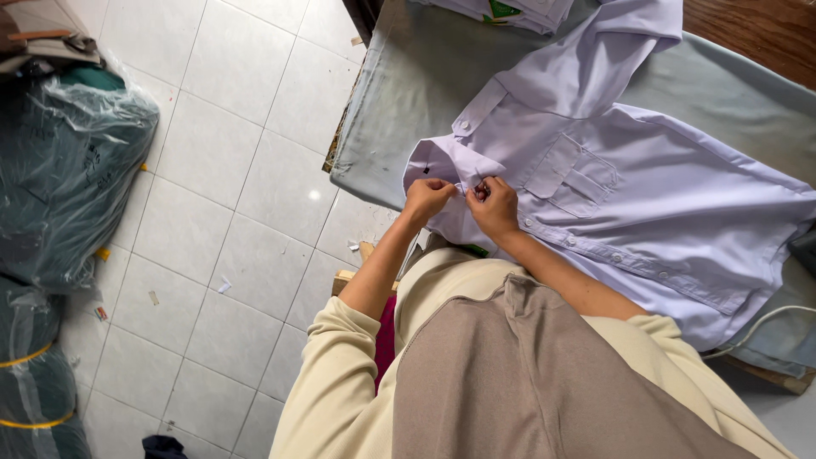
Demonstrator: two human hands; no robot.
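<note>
Nearest the camera are cream sleeves and a brown cloth over the chest. From them both forearms reach up to the near edge of the desk [382, 161], which is covered in grey-green cloth. The left hand [427, 197] and right hand [495, 206] sit just beside each other, each with fingers pressed together, pinching the collar end of a pale lilac shirt [646, 195]. The shirt lies flat and face up on the desk, chest pocket [571, 177] just beyond the right hand, button row running off to the right, one sleeve folded toward the far edge. Farther left, on the white tiled floor [246, 170], stand plastic-wrapped bundles [68, 178].
</note>
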